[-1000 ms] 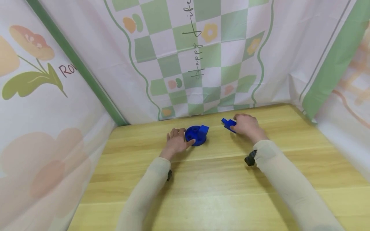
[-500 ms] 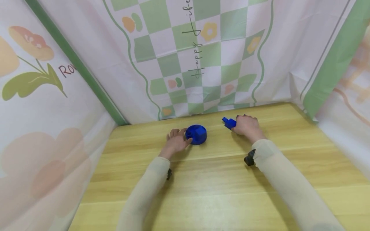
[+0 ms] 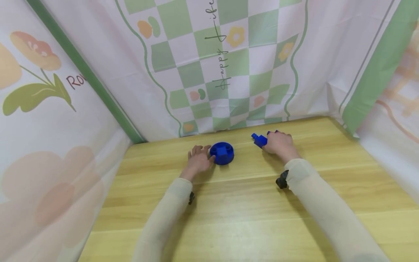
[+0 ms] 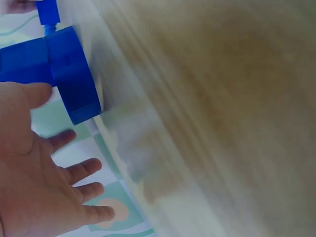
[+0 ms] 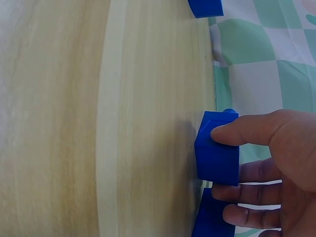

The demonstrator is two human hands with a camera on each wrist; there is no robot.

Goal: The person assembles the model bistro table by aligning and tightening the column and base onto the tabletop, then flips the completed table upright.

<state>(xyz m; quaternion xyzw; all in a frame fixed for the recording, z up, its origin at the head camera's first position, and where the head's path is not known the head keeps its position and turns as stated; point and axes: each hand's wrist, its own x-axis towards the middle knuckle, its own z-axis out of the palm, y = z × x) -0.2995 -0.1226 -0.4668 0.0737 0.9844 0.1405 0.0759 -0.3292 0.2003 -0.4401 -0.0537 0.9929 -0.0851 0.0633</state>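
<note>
A blue round base (image 3: 228,159) with recesses in its top stands near the back of the table, a blue block (image 3: 222,151) projecting from it. My left hand (image 3: 199,161) is beside its left side, fingers spread and thumb at the rim; the left wrist view shows the open palm next to the base (image 4: 76,79). To the right, my right hand (image 3: 280,144) grips a blue blocky piece (image 3: 260,140) with a stepped peg at its left end. In the right wrist view the thumb presses on one block (image 5: 217,153), and fingers lie by another blue block (image 5: 212,217) below.
The wood-grain table (image 3: 248,218) ends at the back against a hanging checkered cloth (image 3: 226,72). Further printed cloth walls stand at the left (image 3: 49,145) and right (image 3: 389,138). A small black device is worn at each wrist, the right one (image 3: 282,179) larger in view.
The round base has turned, bringing its block from the far right side round to the front. The left thumb has shifted slightly back along the rim. My right hand has barely moved with its piece.
</note>
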